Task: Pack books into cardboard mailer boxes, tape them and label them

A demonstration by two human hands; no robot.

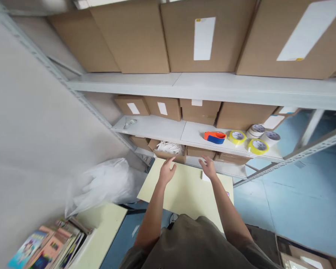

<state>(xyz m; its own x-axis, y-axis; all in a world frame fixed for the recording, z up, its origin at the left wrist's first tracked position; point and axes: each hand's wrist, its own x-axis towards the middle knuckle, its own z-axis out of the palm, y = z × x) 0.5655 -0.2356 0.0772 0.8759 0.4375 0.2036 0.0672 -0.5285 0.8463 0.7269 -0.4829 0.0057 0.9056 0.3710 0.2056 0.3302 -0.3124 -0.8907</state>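
Both hands are open and empty at the far edge of the pale yellow worktop (184, 198). The left hand (167, 171) is near a cardboard box (169, 156) of white strips under the shelf (154, 127); the right hand (208, 167) is just beside a white paper slip (205, 176).

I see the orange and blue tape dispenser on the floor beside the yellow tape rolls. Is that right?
Not the floor: the head view shows the orange and blue tape dispenser on a white metal shelf, beside the yellow tape rolls.
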